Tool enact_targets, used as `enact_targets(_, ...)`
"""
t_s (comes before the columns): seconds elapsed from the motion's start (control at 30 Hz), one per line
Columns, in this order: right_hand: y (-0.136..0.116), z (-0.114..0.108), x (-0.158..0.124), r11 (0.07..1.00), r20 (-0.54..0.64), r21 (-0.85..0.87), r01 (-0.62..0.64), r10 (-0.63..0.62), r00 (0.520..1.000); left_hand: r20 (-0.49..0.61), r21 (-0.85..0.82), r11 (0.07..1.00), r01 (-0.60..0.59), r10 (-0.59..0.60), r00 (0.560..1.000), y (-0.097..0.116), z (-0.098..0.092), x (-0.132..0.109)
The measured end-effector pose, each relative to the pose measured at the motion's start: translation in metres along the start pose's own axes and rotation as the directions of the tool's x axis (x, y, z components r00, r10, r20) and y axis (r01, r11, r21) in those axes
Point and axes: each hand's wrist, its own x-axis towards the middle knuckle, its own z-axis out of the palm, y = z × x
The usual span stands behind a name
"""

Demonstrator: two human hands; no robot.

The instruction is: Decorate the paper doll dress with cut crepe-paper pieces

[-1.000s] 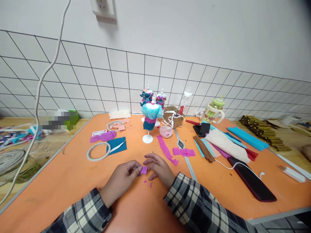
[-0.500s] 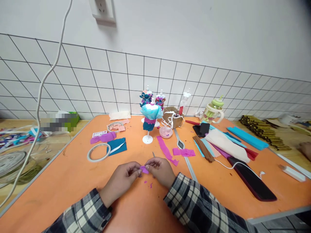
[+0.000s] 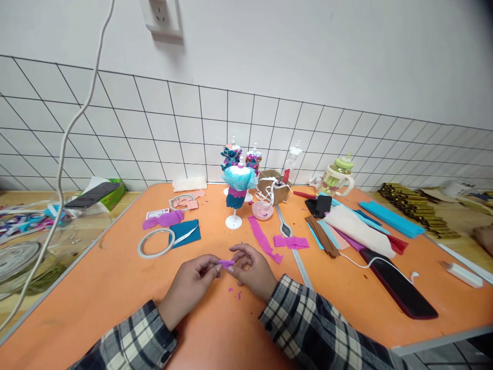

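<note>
I have the left hand (image 3: 194, 280) pinching a small folded purple piece (image 3: 226, 263) between thumb and fingertips, over the near part of the orange counter (image 3: 219, 329); the right hand (image 3: 254, 272) is loosely curled with its thumb at the piece's right end, and I cannot tell whether it truly grips; the piece looks thin, so I judge that an outward pull from both sides could tear it, while a slack left pinch could let the fold open or drop it near the scraps (image 3: 239, 295) lying closer to me; a dragged sleeve (image 3: 296, 308) might scatter those; on the counter a tape roll (image 3: 156, 243) lies beyond the left hand and a magenta strip (image 3: 265, 241) beyond the right; a dressed mannequin (image 3: 236, 185) stands upright farther back, a lidded cup (image 3: 336, 179) well to its right; behind, a white wall (image 3: 292, 51) carries black grid lines and a socket (image 3: 160, 15); a white cord (image 3: 60, 154) hangs at far left
</note>
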Motion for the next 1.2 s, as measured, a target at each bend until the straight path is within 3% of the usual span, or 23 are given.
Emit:
enact_targets(0.07,-0.002,0.0,-0.001,1.0,-0.002,-0.018,0.018,-0.018,1.0,0.006,0.025,0.999,-0.023,0.023,1.0,-0.001,0.0,-0.001)
enact_targets(0.23,-0.003,0.0,-0.002,0.997,0.061,-0.019,-0.078,0.079,0.995,0.002,0.107,0.993,-0.047,0.047,0.999,-0.001,0.0,-0.002)
enact_targets(0.37,-0.001,0.0,-0.002,0.96,-0.035,-0.227,0.162,-0.175,0.984,0.038,0.151,0.987,-0.058,0.053,0.998,0.001,-0.001,-0.004)
enact_targets(0.43,-0.001,0.0,-0.001,0.941,-0.066,-0.258,0.218,-0.242,0.968,0.042,0.133,0.989,-0.056,0.051,0.998,0.002,-0.001,-0.005)
enact_targets(0.53,-0.001,0.001,0.0,0.997,-0.071,0.017,0.072,-0.071,0.995,-0.027,-0.07,0.998,0.005,-0.007,1.0,0.002,0.001,-0.005)
enact_targets(0.6,-0.001,0.002,0.001,0.977,-0.037,0.207,-0.046,0.055,0.998,-0.044,-0.284,0.957,0.051,-0.066,0.997,0.001,0.006,-0.005)
enact_targets(0.7,0.001,0.007,0.0,0.945,-0.005,0.306,-0.112,0.119,0.993,-0.02,-0.557,0.822,0.123,-0.162,0.987,0.0,0.017,-0.005)
enact_targets(0.8,0.002,0.012,-0.002,0.924,-0.012,0.363,-0.122,0.136,0.991,-0.005,-0.727,0.667,0.162,-0.241,0.971,0.0,0.026,-0.006)
enact_targets(0.93,0.004,0.019,-0.003,0.912,-0.044,0.393,-0.119,0.147,0.988,0.01,-0.807,0.567,0.165,-0.267,0.964,0.0,0.031,-0.006)
enact_targets(1.13,0.006,0.023,-0.003,0.927,-0.013,0.347,-0.143,0.157,0.988,-0.045,-0.768,0.624,0.148,-0.284,0.958,-0.001,0.032,-0.005)
enact_targets(1.2,0.002,0.011,0.0,0.976,-0.028,0.201,-0.08,0.088,0.996,-0.072,-0.76,0.634,0.141,-0.298,0.952,-0.004,0.026,-0.004)
